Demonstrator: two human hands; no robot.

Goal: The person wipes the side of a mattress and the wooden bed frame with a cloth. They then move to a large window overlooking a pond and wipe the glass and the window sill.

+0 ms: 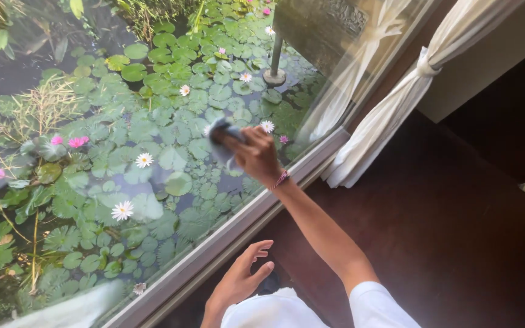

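The right hand point(255, 155) is stretched out at arm's length and closed around a bunched grey-blue cloth point(221, 138), the fingers curled over the wad so that it is pressed flat against the window glass point(123, 109). Holding the cloth balled up rather than spread gives the palm something firm to push through, and the extended arm lets it reach the middle of the pane. A red-and-pink woven bracelet point(281, 178) sits at the wrist.

The left hand point(242, 280) hangs low and free — fingers loosely spread, slightly bent, holding nothing. It hovers near the bottom of the view, just inside the pale window frame point(238, 228), apparently kept out for balance while the body leans toward the glass. It does not touch the frame as far as can be seen.

The cloth lies on the glass a little above the lower frame rail, roughly midway along the visible pane. Through the glass shows a pond point(44, 54) thick with green lily pads point(177, 182), with several white blooms and 2 or 3 pink ones, and a metal post point(273, 67) standing on a round base in the water.

To the right, 1 cream curtain point(390, 115) is gathered and tied back with a knot, so it hangs clear of the pane — its reflection shows faintly in the glass. Below lies a dark wooden floor point(445, 231), and the person's white sleeves point(372, 307) fill the bottom edge.
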